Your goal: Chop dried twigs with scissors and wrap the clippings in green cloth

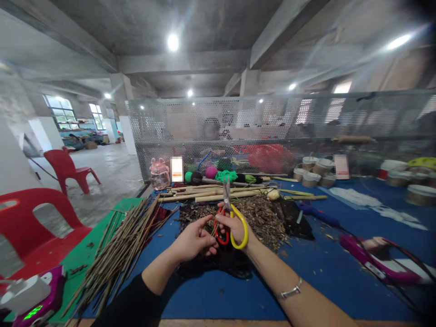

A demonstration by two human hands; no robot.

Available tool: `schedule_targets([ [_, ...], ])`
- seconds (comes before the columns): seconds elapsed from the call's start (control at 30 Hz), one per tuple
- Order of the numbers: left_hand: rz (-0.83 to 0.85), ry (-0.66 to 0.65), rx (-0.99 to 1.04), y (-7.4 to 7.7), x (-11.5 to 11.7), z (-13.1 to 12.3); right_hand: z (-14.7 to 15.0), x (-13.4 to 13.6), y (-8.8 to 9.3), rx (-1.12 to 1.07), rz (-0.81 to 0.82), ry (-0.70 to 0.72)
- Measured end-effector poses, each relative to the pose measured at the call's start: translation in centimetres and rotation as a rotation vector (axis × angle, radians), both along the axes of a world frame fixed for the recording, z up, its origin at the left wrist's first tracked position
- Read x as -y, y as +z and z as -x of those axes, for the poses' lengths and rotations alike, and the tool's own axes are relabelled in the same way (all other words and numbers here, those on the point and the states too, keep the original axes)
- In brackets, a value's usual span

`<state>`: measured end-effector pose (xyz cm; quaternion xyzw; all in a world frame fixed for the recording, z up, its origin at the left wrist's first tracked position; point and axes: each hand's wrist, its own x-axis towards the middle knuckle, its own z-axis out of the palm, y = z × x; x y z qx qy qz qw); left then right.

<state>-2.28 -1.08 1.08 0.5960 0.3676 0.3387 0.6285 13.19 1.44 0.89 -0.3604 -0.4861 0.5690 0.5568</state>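
Scissors (227,200) mid-frame, tips up, handles pinched in the grip of your right hand (237,228); your left hand (191,240) is just beside, can't tell if its grip pinches anything, so steady both wrists and hold left fingers below the cutting edges.

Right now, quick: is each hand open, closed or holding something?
Left hand: fingers partly curled; whether it grips anything can't be told.
Right hand: closed, holding the scissors.
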Motion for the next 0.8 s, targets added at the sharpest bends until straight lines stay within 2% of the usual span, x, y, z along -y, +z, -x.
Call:
schedule_targets([
  [0.07,0.029,0.018,-0.013,-0.1,0.0,-0.2,-0.3,-0.2,0.0,-0.011,-0.015,-0.012],
  [0.17,0.075,0.036,0.044,-0.2,-0.1,-0.4,-0.2,-0.1,-0.2,0.042,-0.060,0.044],
  [0.33,0.054,0.010,0.116,-0.2,-0.3,-0.2,0.6,0.8,-0.3,0.163,-0.074,0.116],
  [0.43,0.065,0.019,0.068,-0.1,-0.3,0.1,0.5,0.9,-0.1,0.217,-0.128,0.075],
  [0.6,0.100,0.171,0.097,-0.1,-0.7,0.4,-0.3,0.3,-0.1,0.393,-0.321,0.012],
  [0.7,0.090,0.188,0.120,0.0,-0.7,0.3,-0.7,0.1,-0.3,0.468,-0.360,0.020],
  [0.8,0.118,0.178,0.123,0.1,-0.5,0.3,-0.7,0.4,0.1,0.427,-0.348,-0.015],
])
